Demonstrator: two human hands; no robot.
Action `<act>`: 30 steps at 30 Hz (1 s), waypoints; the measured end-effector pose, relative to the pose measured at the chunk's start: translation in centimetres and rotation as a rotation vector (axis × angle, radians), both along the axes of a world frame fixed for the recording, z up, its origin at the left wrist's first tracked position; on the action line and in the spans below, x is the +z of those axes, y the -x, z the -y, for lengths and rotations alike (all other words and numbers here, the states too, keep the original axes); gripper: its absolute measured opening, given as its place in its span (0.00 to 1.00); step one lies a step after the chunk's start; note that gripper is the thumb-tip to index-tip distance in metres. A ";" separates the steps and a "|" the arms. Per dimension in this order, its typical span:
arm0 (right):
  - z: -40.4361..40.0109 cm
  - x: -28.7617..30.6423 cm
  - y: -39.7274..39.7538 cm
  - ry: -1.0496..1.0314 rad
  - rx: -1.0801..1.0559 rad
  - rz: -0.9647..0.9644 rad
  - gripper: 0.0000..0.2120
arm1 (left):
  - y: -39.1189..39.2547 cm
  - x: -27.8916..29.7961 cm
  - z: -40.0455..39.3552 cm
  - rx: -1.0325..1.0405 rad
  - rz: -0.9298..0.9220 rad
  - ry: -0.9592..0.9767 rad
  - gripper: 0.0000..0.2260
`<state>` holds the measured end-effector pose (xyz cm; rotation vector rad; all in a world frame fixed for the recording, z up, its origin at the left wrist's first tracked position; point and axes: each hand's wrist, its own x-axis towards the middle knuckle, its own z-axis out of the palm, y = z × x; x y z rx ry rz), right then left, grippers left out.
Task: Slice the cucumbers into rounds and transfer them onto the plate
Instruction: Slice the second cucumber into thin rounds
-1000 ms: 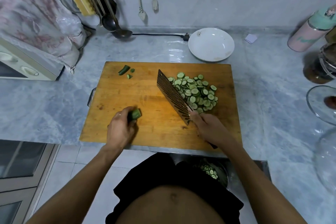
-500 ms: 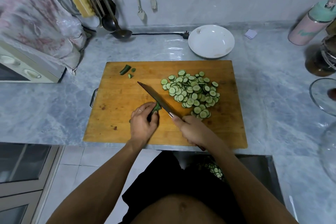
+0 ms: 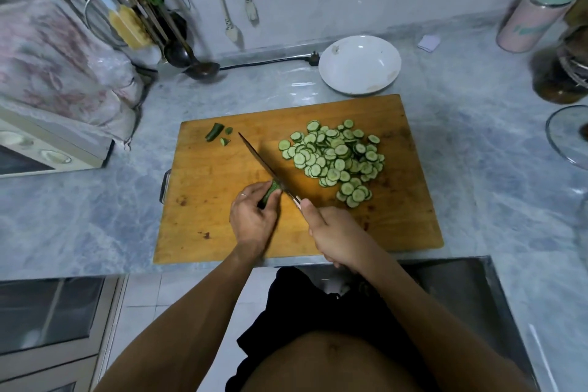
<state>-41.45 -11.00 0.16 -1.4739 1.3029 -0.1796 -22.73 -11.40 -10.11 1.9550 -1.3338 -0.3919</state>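
Slicing is the step in hand, and it looks close to its end. The left hand pinches a short cucumber stub against the cutting board, fingers curled round it with only its far end showing. The right hand is wrapped round the handle of a knife, whose blade runs away from that hand and stands edge-down right at the exposed end of the stub, just beyond the left fingertips. Beyond the right hand and a little to its outer side, a heap of cut rounds lies on the board. Far beyond the left hand sit a few trimmed end pieces. The plate stands on the worktop past the board's far edge, beyond the heap, with no rounds in it that can be seen.

So little stub is left that the next cuts call for thin, careful strokes with the left fingertips tucked back from the blade. After that, the rounds need gathering and lifting across to the plate.
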 end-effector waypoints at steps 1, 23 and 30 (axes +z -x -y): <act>-0.1 0.3 -0.2 0.007 0.012 -0.006 0.35 | -0.1 0.0 0.0 0.005 -0.007 -0.005 0.15; -0.1 0.2 -0.9 -0.016 -0.002 0.027 0.35 | 0.4 0.4 -0.2 -0.019 -0.069 0.020 0.10; 0.6 -1.1 -2.4 0.019 -0.002 -0.052 0.33 | 0.8 0.6 -0.4 -0.007 -0.040 0.031 0.11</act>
